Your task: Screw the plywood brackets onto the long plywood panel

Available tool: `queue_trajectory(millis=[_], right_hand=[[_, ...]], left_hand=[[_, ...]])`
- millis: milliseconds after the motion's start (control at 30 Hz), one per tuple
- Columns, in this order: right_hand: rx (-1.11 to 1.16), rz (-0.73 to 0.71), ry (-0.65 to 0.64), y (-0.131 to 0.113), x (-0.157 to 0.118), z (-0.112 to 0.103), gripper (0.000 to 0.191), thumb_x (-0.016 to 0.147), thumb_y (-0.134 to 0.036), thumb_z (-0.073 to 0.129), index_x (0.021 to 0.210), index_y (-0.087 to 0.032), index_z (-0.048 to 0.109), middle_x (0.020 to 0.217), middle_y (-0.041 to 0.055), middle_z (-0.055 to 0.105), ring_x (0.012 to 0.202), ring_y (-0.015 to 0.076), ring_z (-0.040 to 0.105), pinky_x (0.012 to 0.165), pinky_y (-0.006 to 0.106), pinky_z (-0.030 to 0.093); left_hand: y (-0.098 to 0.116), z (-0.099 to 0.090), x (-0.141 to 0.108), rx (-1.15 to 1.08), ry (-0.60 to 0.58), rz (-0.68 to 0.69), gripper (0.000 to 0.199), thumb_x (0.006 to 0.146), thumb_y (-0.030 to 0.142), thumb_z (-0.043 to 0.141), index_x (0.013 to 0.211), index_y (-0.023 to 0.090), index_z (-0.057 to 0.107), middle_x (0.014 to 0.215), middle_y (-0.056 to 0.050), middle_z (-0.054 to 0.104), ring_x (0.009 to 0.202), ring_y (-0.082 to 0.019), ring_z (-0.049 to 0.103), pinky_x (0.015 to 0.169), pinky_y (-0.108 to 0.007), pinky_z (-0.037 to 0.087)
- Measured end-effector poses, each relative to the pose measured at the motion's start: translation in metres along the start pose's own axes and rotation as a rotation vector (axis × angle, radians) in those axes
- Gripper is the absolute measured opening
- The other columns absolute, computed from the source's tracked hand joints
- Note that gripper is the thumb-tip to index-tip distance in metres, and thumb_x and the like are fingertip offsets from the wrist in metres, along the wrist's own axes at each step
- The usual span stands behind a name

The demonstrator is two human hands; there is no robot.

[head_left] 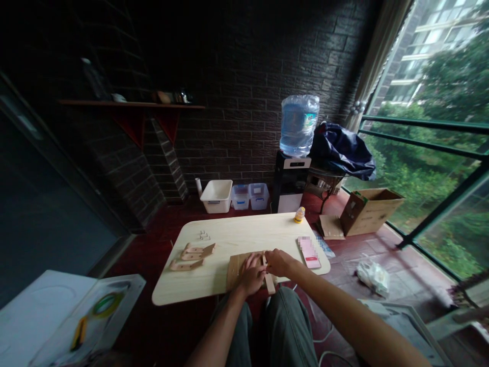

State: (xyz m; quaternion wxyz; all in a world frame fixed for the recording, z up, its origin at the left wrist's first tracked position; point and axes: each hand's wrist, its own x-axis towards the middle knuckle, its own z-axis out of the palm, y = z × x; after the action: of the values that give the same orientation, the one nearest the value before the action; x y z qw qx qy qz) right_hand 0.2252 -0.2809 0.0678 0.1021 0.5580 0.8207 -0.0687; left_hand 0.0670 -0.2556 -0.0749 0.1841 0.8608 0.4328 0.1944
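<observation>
Wooden piece (270, 284), partly hidden between left hand (252, 273) and right hand (279, 262), grip closure unclear

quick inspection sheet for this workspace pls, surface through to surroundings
Surface: pale tabletop with rounded corners
Job's things: wooden strip at the grips; cardboard under the left one; shaped wooden pieces and small hooks further left
Clutter: pink object and yellow-based container, tabletop's right side
Grips: left grip over the cardboard, right grip at the strip; finger closure unclear
Cables: white cable on the floor
Surroundings: water dispenser, open carton, storage bins
</observation>
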Motion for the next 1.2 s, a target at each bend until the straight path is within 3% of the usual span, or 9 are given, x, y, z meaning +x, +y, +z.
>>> queue_trajectory(millis=[200,400,667,900,1200], right_hand=[[-0.024,-0.034,0.008,-0.001,0.004,0.002,0.037,0.088,-0.029,0.056,0.117,-0.009,0.066,0.109,0.0162,0.073,0.097,0.0270,0.071,0.078,0.033,0.055],[-0.050,-0.083,0.002,0.000,0.010,0.005,0.035,0.088,-0.028,0.056,0.113,-0.007,0.068,0.108,0.0182,0.073,0.097,0.0278,0.071,0.079,0.034,0.056],[-0.043,-0.093,-0.012,0.000,0.015,0.007,0.032,0.086,-0.027,0.061,0.110,-0.009,0.070,0.107,0.0185,0.074,0.097,0.0302,0.071,0.079,0.035,0.056],[-0.035,-0.069,0.000,0.002,0.013,0.009,0.033,0.086,-0.026,0.059,0.112,-0.009,0.070,0.109,0.0182,0.074,0.099,0.0289,0.071,0.080,0.034,0.055],[0.002,-0.030,-0.013,0.000,0.006,0.001,0.034,0.086,-0.030,0.061,0.109,-0.007,0.071,0.105,0.0190,0.075,0.097,0.0293,0.071,0.079,0.033,0.055]], left_hand=[[-0.004,0.006,-0.002,0.021,-0.030,0.013,0.031,0.094,0.030,0.046,0.112,0.029,0.072,0.159,0.002,0.036,0.150,-0.028,0.021,0.123,-0.054,0.018],[-0.005,0.009,-0.004,0.059,-0.045,0.004,0.043,0.095,0.028,0.044,0.136,0.035,0.056,0.161,0.002,0.033,0.151,-0.026,0.018,0.123,-0.054,0.015],[0.003,0.002,-0.007,0.085,-0.055,-0.004,0.046,0.094,0.028,0.043,0.138,0.034,0.054,0.161,0.001,0.033,0.152,-0.025,0.017,0.125,-0.052,0.012],[0.003,0.002,-0.007,0.057,-0.048,-0.007,0.037,0.095,0.029,0.044,0.125,0.032,0.064,0.159,0.003,0.036,0.152,-0.025,0.018,0.125,-0.052,0.013],[0.005,-0.007,-0.002,-0.068,-0.062,-0.064,0.021,0.086,0.033,0.060,0.100,0.029,0.076,0.156,0.002,0.040,0.151,-0.028,0.021,0.123,-0.052,0.020]])
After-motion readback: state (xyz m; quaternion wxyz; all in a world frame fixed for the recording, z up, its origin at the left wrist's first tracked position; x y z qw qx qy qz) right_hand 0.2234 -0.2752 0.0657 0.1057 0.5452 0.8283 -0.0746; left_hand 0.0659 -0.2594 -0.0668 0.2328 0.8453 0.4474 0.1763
